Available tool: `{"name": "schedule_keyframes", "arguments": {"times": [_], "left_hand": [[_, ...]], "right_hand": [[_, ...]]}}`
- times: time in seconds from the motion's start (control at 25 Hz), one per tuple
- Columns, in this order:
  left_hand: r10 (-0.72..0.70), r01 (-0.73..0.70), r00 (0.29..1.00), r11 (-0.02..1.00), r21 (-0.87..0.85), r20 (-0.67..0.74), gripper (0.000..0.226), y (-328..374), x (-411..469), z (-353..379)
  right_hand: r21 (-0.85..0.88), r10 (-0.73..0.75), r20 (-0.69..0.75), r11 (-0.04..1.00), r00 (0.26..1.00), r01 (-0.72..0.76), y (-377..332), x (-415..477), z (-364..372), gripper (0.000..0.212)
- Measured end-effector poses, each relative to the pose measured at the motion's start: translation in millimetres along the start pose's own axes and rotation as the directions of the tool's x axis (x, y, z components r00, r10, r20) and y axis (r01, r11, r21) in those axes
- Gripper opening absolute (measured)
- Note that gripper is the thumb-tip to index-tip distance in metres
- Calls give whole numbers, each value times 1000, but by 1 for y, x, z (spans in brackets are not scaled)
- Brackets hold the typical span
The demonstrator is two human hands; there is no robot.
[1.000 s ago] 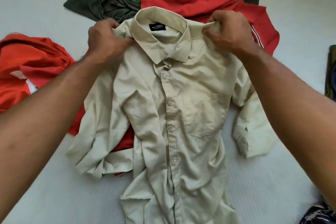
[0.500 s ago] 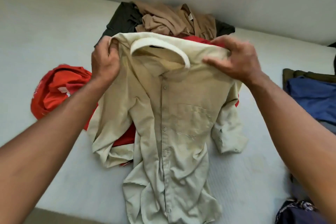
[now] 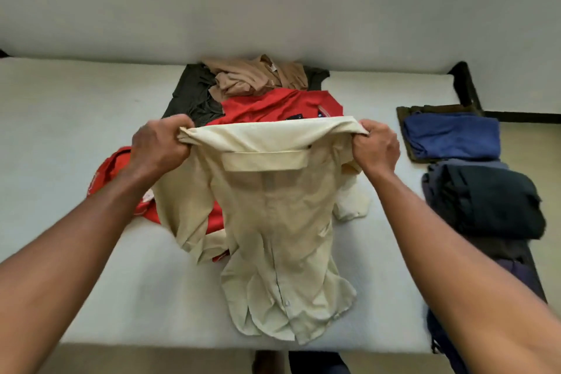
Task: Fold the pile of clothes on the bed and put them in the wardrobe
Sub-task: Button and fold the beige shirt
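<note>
At the left of the bed (image 3: 60,136) a crumpled red top (image 3: 106,173) lies partly under one hanging sleeve of the cream shirt (image 3: 273,215). Next to it, the left hand (image 3: 159,147) grips one shoulder of that shirt with its fingers curled tight into the cloth. The shirt is lifted at the shoulders, while its tail is bunched on the mattress near the front edge. Its back seems to face the person, though the thin cloth makes that hard to tell.

To fold it well, keep both shoulders level and taut, then lay it flat on bare mattress and spread the sleeves. Behind it, the pile (image 3: 273,94) of red, tan and dark clothes crowds that space. The right hand (image 3: 376,147) clamps the other shoulder the same way. Further right, well apart, sit a folded blue piece (image 3: 452,136) and a dark bundle (image 3: 485,200).
</note>
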State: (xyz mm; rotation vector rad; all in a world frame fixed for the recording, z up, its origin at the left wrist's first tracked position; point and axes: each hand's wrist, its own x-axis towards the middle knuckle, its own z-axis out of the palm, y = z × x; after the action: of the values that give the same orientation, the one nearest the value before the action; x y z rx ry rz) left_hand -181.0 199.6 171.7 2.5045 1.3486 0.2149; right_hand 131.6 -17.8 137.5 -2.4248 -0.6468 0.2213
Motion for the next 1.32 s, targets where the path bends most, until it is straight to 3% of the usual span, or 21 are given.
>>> {"name": "schedule_keyframes", "arguments": {"times": [0.16, 0.24, 0.32, 0.36, 0.4, 0.44, 0.48, 0.52, 0.6, 0.68, 0.72, 0.8, 0.92, 1.04, 1.16, 1.24, 1.32], "left_hand": [[-145, 178, 956, 978, 111, -253, 23, 16, -48, -78], [-261, 285, 912, 958, 31, -318, 24, 27, -63, -117], [-443, 442, 854, 894, -70, -273, 28, 32, -76, -149], [-528, 501, 821, 849, -169, -216, 32, 35, -77, -164], [-578, 519, 806, 794, -317, -128, 39, 44, -83, -181], [-612, 511, 790, 688, -515, -33, 44, 53, -87, -196], [-599, 443, 798, 523, -728, 55, 45, 63, -90, -208], [-554, 301, 829, 313, -901, 84, 44, 75, -98, -215], [-449, -4, 893, -68, -998, 27, 58, 91, -113, -220], [-412, -101, 911, -263, -960, 17, 94, 97, -130, -219], [-427, -89, 904, -268, -959, 36, 94, 97, -140, -221], [-447, -48, 891, -275, -960, 83, 65, 107, -153, -227], [-440, 18, 881, -335, -942, 173, 53, 124, -171, -229], [-553, -172, 833, -314, -934, 33, 44, 126, -196, -224], [-621, -420, 731, -83, -904, -283, 47, 136, -231, -224], [-636, -410, 722, -73, -909, -275, 58, 141, -226, -223], [-682, -316, 719, -153, -936, -131, 67, 139, -197, -223]], "right_hand": [[-138, 55, -178, 987, 982, -80, -41, -63, -69, 36], [-125, 141, -187, 978, 972, -165, -62, -81, -106, 39], [75, 303, -112, 952, 946, -296, -88, -103, -141, 38], [294, 353, -51, 899, 934, -324, -104, -112, -156, 36], [576, 386, 44, 743, 921, -339, -119, -123, -168, 33], [817, 389, 157, 465, 908, -341, -130, -133, -178, 28], [930, 319, 231, 204, 919, -305, -140, -139, -187, 30], [967, 238, 237, 38, 942, -253, -146, -147, -193, 33], [978, 172, 176, -145, 969, -152, -157, -157, -206, 34], [962, 136, 119, -261, 984, -81, -158, -160, -215, 35], [958, 130, 105, -280, 986, -65, -158, -165, -220, 36], [967, 162, 116, -243, 980, -74, -156, -173, -222, 37], [959, 237, 238, -210, 942, -190, -151, -182, -223, 59], [960, 309, 223, -234, 925, -154, -140, -207, -227, 64], [970, 401, 199, -209, 894, -122, -125, -237, -244, 59], [969, 436, 193, -228, 879, -100, -116, -238, -253, 61], [983, 468, 150, -165, 871, -80, -116, -218, -259, 57]]}}
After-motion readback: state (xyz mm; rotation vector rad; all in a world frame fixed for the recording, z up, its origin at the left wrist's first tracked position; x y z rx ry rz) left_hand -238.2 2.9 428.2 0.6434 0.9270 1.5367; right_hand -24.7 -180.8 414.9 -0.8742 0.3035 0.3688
